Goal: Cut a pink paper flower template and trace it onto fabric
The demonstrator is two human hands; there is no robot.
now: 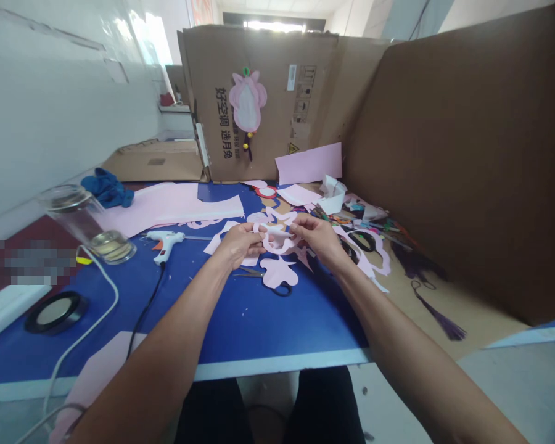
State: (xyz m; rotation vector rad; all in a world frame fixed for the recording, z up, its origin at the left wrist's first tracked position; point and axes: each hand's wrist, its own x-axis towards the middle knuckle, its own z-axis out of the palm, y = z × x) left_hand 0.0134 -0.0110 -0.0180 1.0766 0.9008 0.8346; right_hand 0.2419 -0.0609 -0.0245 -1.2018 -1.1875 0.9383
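Above blue tabletop (277,327), both hands (247,243) close together around pink cutout (277,242).

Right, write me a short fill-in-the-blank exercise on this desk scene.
The bare left hand and bare right hand hold a thin, curvy-edged ____ cutout.
The white glue gun with the orange trigger lies on a smooth ____ tabletop.
The flat, round roll of tape beside the white cable is ____.
Missing words: pink; blue; black.
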